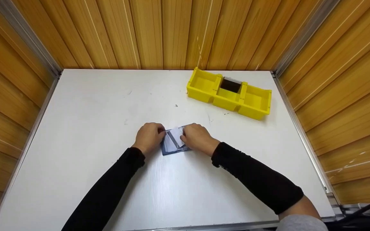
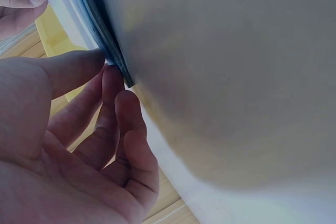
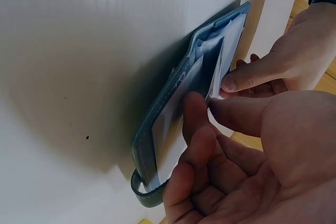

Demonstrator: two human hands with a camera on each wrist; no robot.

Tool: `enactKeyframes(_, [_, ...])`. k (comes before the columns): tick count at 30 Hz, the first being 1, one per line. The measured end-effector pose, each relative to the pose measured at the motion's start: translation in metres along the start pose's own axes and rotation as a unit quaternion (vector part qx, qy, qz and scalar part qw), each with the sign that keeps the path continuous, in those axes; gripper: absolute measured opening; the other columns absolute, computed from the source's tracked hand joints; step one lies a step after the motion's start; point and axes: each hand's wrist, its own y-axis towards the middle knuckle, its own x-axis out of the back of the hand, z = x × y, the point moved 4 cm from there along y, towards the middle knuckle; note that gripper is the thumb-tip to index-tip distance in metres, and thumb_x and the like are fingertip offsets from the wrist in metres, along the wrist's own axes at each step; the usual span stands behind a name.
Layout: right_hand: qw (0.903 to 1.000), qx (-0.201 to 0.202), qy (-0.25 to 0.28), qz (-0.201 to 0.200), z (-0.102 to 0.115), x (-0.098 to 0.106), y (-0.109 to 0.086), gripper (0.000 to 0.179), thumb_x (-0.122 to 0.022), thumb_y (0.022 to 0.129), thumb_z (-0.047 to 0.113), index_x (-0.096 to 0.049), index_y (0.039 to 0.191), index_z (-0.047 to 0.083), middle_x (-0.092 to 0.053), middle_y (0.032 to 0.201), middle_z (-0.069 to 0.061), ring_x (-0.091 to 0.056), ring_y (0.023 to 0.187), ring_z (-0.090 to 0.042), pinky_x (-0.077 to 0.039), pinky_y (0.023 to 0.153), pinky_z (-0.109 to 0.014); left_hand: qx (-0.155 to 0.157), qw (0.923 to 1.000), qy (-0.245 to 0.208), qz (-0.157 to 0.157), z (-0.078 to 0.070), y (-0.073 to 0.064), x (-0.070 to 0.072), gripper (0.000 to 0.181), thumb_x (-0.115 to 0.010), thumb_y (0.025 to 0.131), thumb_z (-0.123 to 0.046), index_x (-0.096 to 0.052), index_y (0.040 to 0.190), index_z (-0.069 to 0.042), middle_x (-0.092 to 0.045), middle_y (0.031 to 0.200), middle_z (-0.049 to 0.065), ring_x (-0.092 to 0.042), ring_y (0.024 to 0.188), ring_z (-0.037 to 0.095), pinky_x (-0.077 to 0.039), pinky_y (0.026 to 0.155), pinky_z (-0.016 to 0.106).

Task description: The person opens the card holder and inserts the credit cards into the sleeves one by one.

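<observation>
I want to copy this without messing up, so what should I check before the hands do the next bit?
1. Left hand holding the blue wallet by its edge: ok.
2. Wallet open: ok.
3. Right hand pinching a white sheet: ok.
4. White sheet lying flat in the wallet: not ok, it's lifted at a slant.
5. Yellow bin away from the hands: ok, it's farther back.
6. Any writing on the sheet: cannot tell.
</observation>
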Motion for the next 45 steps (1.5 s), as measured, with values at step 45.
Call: enactKeyframes(45, [0.9988,0.048,-0.009,-0.007,0.005,-0.0009,-0.0057,0.027,-0.07,0.102,0.015,-0.076,0.078,0.004,-0.059,0.069,0.0,-0.052,0.07,-0.02,-0.041,0.065,-0.033,-0.016,0.9998,0.004,-0.007,-0.0008,0.0003,0.0003,0.014,-0.076,0.101,-0.017,-0.086,0.105,-0.008,-0.084,0.101,0.008,-0.076,0.097,0.026,-0.061,0.091,0.045])
